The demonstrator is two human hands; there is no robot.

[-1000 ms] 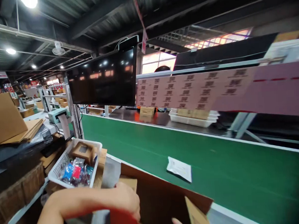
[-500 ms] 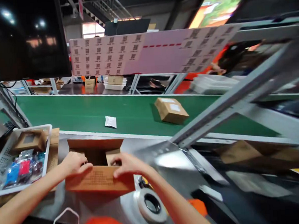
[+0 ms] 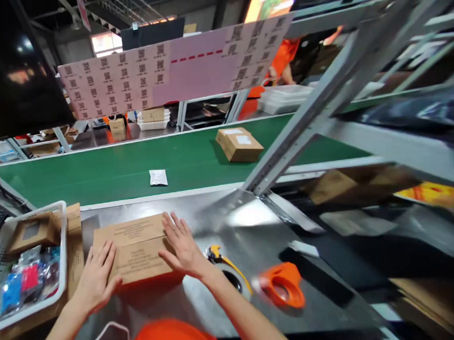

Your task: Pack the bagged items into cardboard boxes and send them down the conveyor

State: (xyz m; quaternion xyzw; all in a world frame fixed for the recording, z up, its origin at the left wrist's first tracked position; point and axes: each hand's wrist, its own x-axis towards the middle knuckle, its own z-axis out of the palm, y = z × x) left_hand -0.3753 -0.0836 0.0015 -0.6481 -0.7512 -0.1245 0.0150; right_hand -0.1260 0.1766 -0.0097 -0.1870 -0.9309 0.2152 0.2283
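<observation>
A brown cardboard box lies on the steel worktop with its top flaps closed. My left hand rests flat on the box's left edge, fingers spread. On the box's right side my right hand presses flat, its fingers stretched out too. Neither hand holds anything. Just right of my right wrist sits a tape dispenser with a yellow handle, and beyond it an orange tape dispenser.
A white basket with small packets and a little brown box stands at the left. Beyond the worktop, the green conveyor belt carries a sealed carton and a white packet. A grey metal frame slants across the right. A person in orange stands beyond the belt.
The box's flaps have been folded down and both hands now lie flat on top of it. The view has swung right and down, and the carton has travelled left along the belt.
</observation>
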